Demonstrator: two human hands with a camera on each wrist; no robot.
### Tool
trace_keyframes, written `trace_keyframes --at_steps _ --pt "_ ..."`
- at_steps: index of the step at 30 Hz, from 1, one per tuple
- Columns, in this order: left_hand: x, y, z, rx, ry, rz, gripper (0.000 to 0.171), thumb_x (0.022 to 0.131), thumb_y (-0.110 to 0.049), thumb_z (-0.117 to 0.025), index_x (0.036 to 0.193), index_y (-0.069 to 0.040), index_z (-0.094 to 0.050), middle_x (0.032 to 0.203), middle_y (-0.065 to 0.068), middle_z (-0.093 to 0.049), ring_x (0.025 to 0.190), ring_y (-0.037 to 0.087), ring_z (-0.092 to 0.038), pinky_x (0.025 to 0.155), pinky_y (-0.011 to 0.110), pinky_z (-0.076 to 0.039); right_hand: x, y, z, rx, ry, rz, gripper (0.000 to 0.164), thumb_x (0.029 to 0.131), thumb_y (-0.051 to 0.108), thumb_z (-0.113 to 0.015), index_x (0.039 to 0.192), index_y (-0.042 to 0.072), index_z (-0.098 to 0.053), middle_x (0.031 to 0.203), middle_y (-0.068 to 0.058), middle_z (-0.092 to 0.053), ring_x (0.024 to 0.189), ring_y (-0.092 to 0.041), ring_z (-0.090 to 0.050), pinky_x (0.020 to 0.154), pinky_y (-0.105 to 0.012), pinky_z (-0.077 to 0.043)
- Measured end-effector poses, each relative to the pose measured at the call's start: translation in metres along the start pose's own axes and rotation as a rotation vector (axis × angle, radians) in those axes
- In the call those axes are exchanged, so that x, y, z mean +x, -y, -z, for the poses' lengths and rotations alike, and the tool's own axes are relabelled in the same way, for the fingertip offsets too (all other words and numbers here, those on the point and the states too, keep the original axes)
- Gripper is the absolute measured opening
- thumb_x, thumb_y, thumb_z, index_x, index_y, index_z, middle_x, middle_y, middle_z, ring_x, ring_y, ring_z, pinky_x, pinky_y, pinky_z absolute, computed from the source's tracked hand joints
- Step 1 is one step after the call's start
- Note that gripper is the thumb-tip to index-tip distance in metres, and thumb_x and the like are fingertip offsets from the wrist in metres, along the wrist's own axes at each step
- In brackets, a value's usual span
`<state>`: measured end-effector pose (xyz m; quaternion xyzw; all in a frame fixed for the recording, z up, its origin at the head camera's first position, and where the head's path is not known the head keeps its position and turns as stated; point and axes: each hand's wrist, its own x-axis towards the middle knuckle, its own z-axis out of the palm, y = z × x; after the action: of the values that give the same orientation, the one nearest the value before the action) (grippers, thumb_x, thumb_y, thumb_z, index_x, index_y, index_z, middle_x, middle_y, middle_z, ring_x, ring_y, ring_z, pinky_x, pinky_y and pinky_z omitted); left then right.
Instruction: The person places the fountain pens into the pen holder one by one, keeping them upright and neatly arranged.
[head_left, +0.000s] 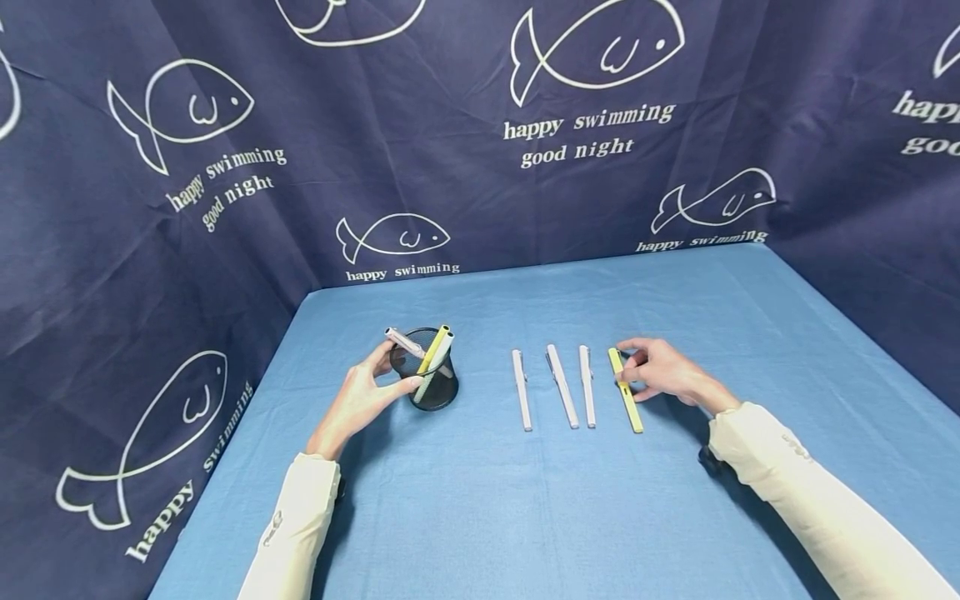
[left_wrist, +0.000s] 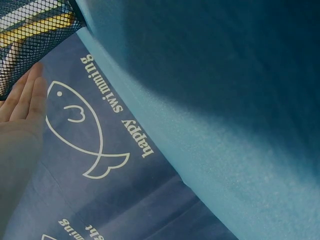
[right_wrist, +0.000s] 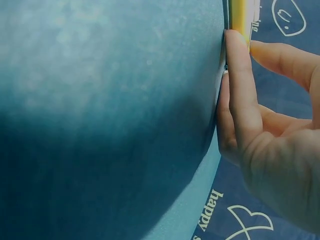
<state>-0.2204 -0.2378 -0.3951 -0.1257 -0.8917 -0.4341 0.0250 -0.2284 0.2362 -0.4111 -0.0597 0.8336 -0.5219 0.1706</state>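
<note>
My left hand holds a black mesh pen holder by its left side, thumb at the front and fingers round the back. Inside lean a yellow pen, a pale green pen and a pale pink pen. In the left wrist view the mesh wall lies against the fingers. On the right, my right hand pinches another yellow pen, which lies on the table, between thumb and fingers near its upper half. The right wrist view shows the fingertips at that pen's sides.
Between the hands, three pale pink pens lie in a row: a left one, a middle one and a right one. A blue cloth covers the table. Dark blue curtains with fish prints stand behind and at both sides.
</note>
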Motion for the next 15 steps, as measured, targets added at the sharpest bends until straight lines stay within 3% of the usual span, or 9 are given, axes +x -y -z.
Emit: trace_keyframes --at_steps 15 --pt "0.0001 -0.0005 0.0001 -0.002 0.004 0.007 0.084 0.086 -0.049 -0.084 0.155 -0.017 -0.047 0.133 0.013 -0.067 0.127 0.038 -0.06 0.105 0.058 -0.045 0.0008 0.002 -0.0005 -0.005 0.0 -0.005 0.064 0.095 -0.002 -0.063 0.149 -0.018 -0.032 0.098 -0.017 -0.06 0.088 -0.025 -0.069 0.074 -0.042 -0.062"
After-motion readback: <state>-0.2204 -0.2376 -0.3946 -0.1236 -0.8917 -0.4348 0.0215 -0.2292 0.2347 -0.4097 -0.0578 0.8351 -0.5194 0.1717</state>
